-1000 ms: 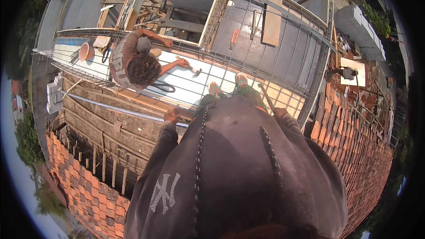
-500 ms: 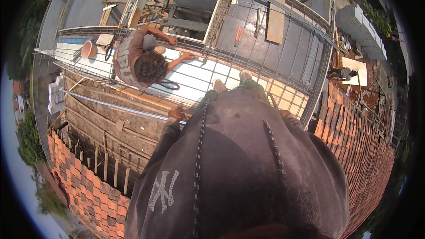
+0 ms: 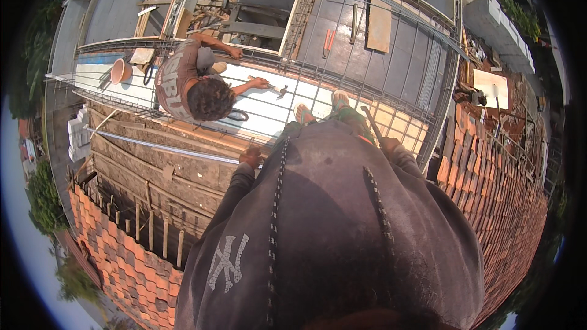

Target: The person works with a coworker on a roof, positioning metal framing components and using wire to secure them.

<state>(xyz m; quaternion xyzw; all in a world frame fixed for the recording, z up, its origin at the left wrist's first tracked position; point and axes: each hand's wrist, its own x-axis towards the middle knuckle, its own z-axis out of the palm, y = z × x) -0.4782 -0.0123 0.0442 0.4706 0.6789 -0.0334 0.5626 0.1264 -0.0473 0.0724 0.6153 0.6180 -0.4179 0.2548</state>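
My left hand (image 3: 249, 156) hangs at my left side with its fingers curled, near a long pale metal strip (image 3: 165, 145); what it holds is too small to make out. My right hand (image 3: 389, 145) grips a dark metal bar tool (image 3: 371, 118), which slants up beside my feet. I stand in sandals (image 3: 338, 99) among a grid of rebar (image 3: 293, 90) over white boards (image 3: 263, 104). Ahead to the left a crouching co-worker (image 3: 183, 85) has one hand on a claw hammer (image 3: 279, 90) over the rebar and the other hand near the frame's inner rail.
A terracotta-coloured bowl (image 3: 121, 71) sits at the left. A plank (image 3: 379, 6), bolt cutters (image 3: 329, 40) and rebar lie over a dark panel. A framed opening (image 3: 251, 12) is ahead. Tiled roofs (image 3: 128, 250) flank me on both sides; pale blocks (image 3: 489, 24) are stacked at right.
The co-worker's hammer has moved over the rebar, shifting rightward and upward in the picture since the first frame. The view has shifted slightly. My hands keep much the same positions and grips.
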